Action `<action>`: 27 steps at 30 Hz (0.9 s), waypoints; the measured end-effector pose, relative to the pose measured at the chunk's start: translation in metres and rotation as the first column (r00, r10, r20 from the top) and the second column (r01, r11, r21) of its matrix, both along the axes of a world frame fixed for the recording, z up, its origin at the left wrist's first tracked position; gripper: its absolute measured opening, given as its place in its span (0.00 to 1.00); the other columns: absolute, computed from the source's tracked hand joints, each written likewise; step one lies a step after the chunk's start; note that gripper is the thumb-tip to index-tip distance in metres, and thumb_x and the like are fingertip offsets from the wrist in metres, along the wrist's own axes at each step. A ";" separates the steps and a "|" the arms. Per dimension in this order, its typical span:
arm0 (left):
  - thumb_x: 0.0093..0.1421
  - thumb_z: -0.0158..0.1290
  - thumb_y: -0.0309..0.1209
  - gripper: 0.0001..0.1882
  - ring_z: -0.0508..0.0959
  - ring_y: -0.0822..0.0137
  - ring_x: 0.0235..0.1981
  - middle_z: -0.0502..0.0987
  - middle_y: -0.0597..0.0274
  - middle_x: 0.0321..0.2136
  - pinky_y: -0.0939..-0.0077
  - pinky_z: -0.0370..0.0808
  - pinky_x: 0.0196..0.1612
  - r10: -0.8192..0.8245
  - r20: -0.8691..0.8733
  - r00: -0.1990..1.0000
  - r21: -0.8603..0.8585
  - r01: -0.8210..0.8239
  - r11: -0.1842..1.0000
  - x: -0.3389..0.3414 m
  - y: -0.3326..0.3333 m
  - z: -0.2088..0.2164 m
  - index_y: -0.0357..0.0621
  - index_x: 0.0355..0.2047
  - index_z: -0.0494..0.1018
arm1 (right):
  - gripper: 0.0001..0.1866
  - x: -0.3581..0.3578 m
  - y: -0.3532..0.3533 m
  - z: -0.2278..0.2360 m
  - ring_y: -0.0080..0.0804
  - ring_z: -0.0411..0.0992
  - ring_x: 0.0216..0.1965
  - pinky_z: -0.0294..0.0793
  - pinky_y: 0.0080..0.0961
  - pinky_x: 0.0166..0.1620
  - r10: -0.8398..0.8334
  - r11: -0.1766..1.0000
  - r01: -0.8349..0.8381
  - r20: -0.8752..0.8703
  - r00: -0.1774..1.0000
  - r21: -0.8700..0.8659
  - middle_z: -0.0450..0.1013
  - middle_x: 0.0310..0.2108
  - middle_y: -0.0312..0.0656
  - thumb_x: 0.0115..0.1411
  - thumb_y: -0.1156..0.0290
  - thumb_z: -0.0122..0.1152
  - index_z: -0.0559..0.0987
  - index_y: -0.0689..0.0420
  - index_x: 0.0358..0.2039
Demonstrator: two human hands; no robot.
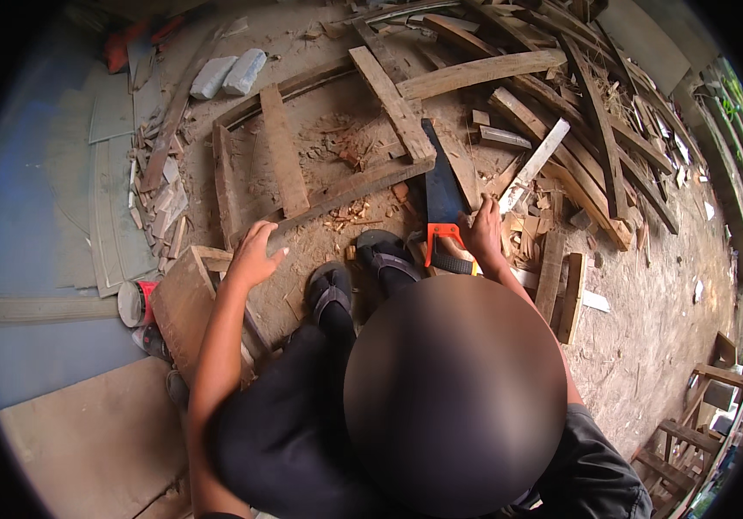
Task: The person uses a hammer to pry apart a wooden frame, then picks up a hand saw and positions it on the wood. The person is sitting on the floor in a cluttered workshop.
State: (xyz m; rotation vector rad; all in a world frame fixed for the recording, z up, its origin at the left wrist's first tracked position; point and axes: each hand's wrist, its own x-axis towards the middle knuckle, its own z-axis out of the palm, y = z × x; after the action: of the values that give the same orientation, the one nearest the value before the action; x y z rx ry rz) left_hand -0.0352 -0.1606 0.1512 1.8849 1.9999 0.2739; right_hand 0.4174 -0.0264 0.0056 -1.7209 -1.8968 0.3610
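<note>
At the far left we saw a small red-and-white tin can (136, 301) lying on the ground beside a flat brown wooden board (183, 307). Just right of it our left hand (253, 253) hung with its fingers spread loosely, gripping nothing, its fingertips near the lower end of a long weathered wooden plank (350, 186) that ran diagonally across a rough frame of nailed grey planks (283, 160). Whether the fingertips touched the wood we could not tell. Sawdust and chips lay on the dirt under the frame. Our two feet in dark strapped sandals (363, 268) stood on the ground just below that plank, between both hands. To the right, a handsaw with a dark blade and an orange-and-black handle (441, 203) lay with its blade pointing away from us, across the plank's end. Our right hand (484, 233) rested just beside the saw's handle, fingers partly curled; we could not tell whether it gripped anything. Farther right lay a heap of curved wooden offcuts (579, 147).
</note>
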 end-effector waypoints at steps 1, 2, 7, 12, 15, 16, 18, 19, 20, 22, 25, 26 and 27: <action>0.58 0.63 0.39 0.35 0.66 0.48 0.64 0.65 0.50 0.63 0.57 0.63 0.66 0.027 0.003 1.000 -0.060 -0.027 0.998 -0.003 0.009 -0.009 0.37 0.62 0.65 | 0.39 0.003 0.017 -0.009 0.60 0.63 0.62 0.65 0.52 0.60 -0.030 0.999 0.030 0.008 1.000 -0.019 0.62 0.60 0.63 0.60 0.58 0.65 0.61 0.65 0.64; 0.57 0.64 0.40 0.37 0.64 0.48 0.65 0.63 0.50 0.65 0.54 0.60 0.67 0.068 -0.040 0.997 -0.064 -0.070 0.995 -0.008 0.014 -0.019 0.38 0.63 0.63 | 0.39 0.006 0.031 -0.020 0.60 0.64 0.61 0.65 0.52 0.60 -0.054 0.998 0.054 0.011 0.999 -0.044 0.63 0.59 0.64 0.61 0.57 0.64 0.60 0.66 0.64; 0.56 0.64 0.44 0.47 0.56 0.49 0.70 0.55 0.49 0.70 0.42 0.47 0.71 0.210 -0.199 0.957 -0.059 -0.225 0.973 -0.022 0.038 -0.072 0.42 0.69 0.53 | 0.30 0.033 0.079 -0.035 0.54 0.79 0.34 0.77 0.42 0.38 -0.065 0.899 -0.024 -0.186 0.980 -0.437 0.78 0.28 0.53 0.60 0.45 0.66 0.72 0.64 0.40; 0.60 0.61 0.48 0.40 0.62 0.48 0.65 0.65 0.46 0.62 0.44 0.51 0.70 0.182 -0.317 0.931 -0.120 -0.230 0.966 -0.022 0.054 -0.114 0.41 0.65 0.59 | 0.25 0.041 0.085 -0.035 0.50 0.77 0.32 0.76 0.43 0.37 -0.019 0.999 0.023 0.123 0.992 -0.033 0.76 0.28 0.52 0.58 0.52 0.71 0.72 0.59 0.40; 0.64 0.56 0.46 0.27 0.70 0.45 0.55 0.72 0.45 0.49 0.47 0.61 0.63 0.165 -0.311 0.936 -0.022 -0.180 0.983 -0.026 0.059 -0.117 0.39 0.55 0.65 | 0.29 0.063 0.100 -0.028 0.59 0.75 0.41 0.75 0.47 0.44 -0.200 0.980 0.198 0.145 0.969 0.024 0.76 0.38 0.60 0.58 0.52 0.70 0.71 0.64 0.45; 0.64 0.57 0.46 0.28 0.70 0.45 0.55 0.72 0.45 0.49 0.47 0.61 0.62 0.150 -0.296 0.943 -0.028 -0.166 0.986 -0.023 0.061 -0.120 0.39 0.55 0.65 | 0.35 0.086 0.100 -0.031 0.59 0.73 0.50 0.73 0.47 0.52 -0.229 0.964 0.248 0.175 0.958 -0.099 0.73 0.49 0.62 0.59 0.49 0.68 0.69 0.65 0.54; 0.64 0.57 0.46 0.28 0.70 0.46 0.55 0.72 0.46 0.49 0.47 0.62 0.60 0.155 -0.300 0.941 -0.024 -0.170 0.985 -0.029 0.058 -0.116 0.39 0.55 0.66 | 0.44 0.060 0.090 -0.012 0.60 0.63 0.62 0.61 0.51 0.62 -0.264 0.955 0.153 0.488 0.832 0.255 0.62 0.62 0.64 0.59 0.53 0.68 0.60 0.65 0.65; 0.64 0.57 0.45 0.27 0.70 0.45 0.54 0.72 0.46 0.48 0.47 0.62 0.61 0.162 -0.296 0.941 0.017 -0.165 0.986 -0.030 0.055 -0.115 0.39 0.54 0.66 | 0.49 0.045 0.083 0.000 0.59 0.55 0.68 0.53 0.53 0.67 -0.168 0.984 0.129 0.395 0.903 0.124 0.53 0.68 0.63 0.59 0.50 0.67 0.54 0.65 0.69; 0.64 0.57 0.45 0.27 0.70 0.45 0.54 0.72 0.46 0.48 0.47 0.62 0.61 0.157 -0.300 0.941 0.037 -0.153 0.988 -0.031 0.053 -0.117 0.39 0.54 0.66 | 0.50 0.031 0.074 0.000 0.58 0.59 0.66 0.57 0.52 0.65 -0.129 0.991 0.112 0.300 0.945 0.073 0.57 0.65 0.62 0.58 0.47 0.69 0.57 0.67 0.67; 0.64 0.57 0.45 0.28 0.70 0.44 0.53 0.72 0.45 0.48 0.47 0.62 0.61 0.143 -0.306 0.941 0.080 -0.125 0.989 -0.032 0.055 -0.123 0.38 0.55 0.66 | 0.52 0.008 0.034 -0.009 0.62 0.64 0.61 0.63 0.52 0.62 -0.001 1.000 -0.002 0.124 0.992 0.025 0.62 0.59 0.65 0.54 0.43 0.72 0.61 0.69 0.64; 0.64 0.56 0.45 0.28 0.71 0.43 0.53 0.72 0.45 0.48 0.47 0.62 0.61 0.137 -0.287 0.948 0.095 -0.114 0.989 -0.037 0.052 -0.126 0.38 0.55 0.66 | 0.69 -0.050 -0.029 0.020 0.64 0.61 0.62 0.61 0.55 0.63 -0.031 0.972 0.062 0.139 0.990 -0.225 0.58 0.61 0.69 0.45 0.35 0.74 0.48 0.71 0.69; 0.64 0.56 0.46 0.27 0.71 0.43 0.53 0.72 0.45 0.48 0.47 0.63 0.60 0.140 -0.278 0.950 0.092 -0.119 0.989 -0.037 0.053 -0.125 0.38 0.55 0.66 | 0.71 -0.058 -0.044 0.021 0.65 0.58 0.65 0.60 0.57 0.63 -0.066 0.954 0.124 0.211 0.975 -0.273 0.55 0.63 0.69 0.44 0.34 0.74 0.46 0.71 0.70; 0.65 0.56 0.46 0.27 0.71 0.44 0.52 0.72 0.45 0.48 0.47 0.63 0.60 0.141 -0.269 0.953 0.089 -0.121 0.989 -0.037 0.052 -0.124 0.38 0.55 0.66 | 0.72 -0.057 -0.055 0.020 0.65 0.58 0.65 0.61 0.55 0.63 -0.093 0.938 0.164 0.234 0.968 -0.305 0.55 0.63 0.69 0.43 0.35 0.75 0.45 0.72 0.70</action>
State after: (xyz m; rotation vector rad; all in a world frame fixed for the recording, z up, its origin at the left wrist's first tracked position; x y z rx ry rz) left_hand -0.0727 -0.1082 0.0272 1.9250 2.3325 0.1249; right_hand 0.3599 -0.0812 0.0258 -2.1685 -1.9434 0.4700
